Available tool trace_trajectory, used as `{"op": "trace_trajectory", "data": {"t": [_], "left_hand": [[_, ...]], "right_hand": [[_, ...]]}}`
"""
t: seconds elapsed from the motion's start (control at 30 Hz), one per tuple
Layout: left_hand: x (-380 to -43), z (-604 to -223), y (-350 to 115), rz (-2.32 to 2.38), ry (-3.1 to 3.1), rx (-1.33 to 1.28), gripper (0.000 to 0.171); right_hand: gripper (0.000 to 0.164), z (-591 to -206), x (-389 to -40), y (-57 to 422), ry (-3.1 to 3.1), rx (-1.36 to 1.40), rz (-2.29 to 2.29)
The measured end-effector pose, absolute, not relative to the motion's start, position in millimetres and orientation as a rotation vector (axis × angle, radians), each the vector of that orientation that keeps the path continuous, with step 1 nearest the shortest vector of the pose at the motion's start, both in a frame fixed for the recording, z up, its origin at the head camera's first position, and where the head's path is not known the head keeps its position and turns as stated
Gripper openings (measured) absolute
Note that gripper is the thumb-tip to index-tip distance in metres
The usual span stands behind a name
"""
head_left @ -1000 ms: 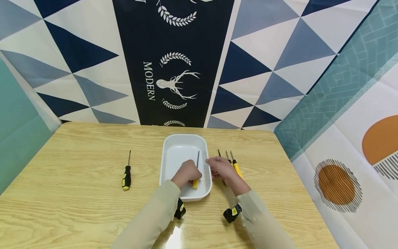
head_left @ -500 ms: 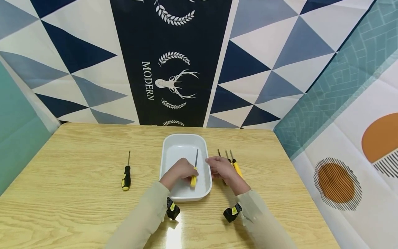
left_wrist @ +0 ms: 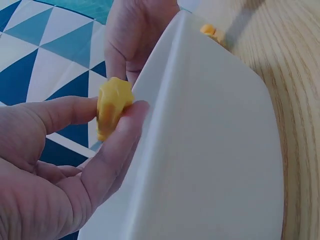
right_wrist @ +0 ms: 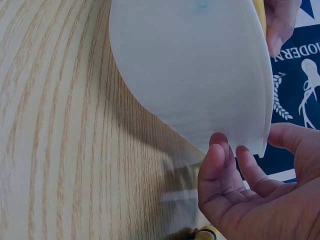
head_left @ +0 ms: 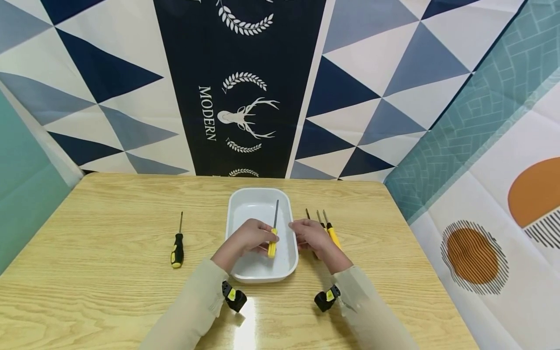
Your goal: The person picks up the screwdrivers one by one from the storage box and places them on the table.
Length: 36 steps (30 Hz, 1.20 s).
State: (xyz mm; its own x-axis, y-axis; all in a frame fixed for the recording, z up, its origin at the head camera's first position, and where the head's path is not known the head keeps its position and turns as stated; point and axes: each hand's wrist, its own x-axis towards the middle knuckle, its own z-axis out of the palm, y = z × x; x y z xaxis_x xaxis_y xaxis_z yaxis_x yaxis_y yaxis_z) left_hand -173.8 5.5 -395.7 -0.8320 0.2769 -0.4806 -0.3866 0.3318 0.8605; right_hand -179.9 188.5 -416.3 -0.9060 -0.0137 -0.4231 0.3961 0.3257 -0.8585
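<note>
My left hand (head_left: 250, 237) pinches a screwdriver (head_left: 272, 247) with a yellow handle over the white tray (head_left: 259, 190). Its metal shaft points toward the back wall. Seen from the left wrist, the fluted handle end (left_wrist: 114, 104) sits between thumb and fingers, above the tray's rim. My right hand (head_left: 312, 236) grips the tray's right edge. In the right wrist view, that hand's thumb is at the rim and the curled fingers lie against the outer wall (right_wrist: 190, 75).
Right of the tray lie more screwdrivers, one with a yellow handle (head_left: 334, 237); my right hand partly covers the others. A black and yellow screwdriver (head_left: 177, 252) lies on the wooden table (head_left: 109, 233) at the left. Patterned cloth walls (head_left: 367, 53) stand behind.
My left hand has drawn back to the left and shifted slightly toward the wall with the screwdriver, and more of its yellow handle shows. The right hand stays on the tray's edge.
</note>
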Motion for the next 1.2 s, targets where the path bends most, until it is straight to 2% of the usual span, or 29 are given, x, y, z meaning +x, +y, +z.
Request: {"op": "trace_trajectory", "data": {"t": [1.2], "left_hand": [[-160,-401,-5,1.823,2.119,-0.178,0.045]], "right_hand": [[0.039,-418,-178,190,2.253,0.326,-1.605]]}}
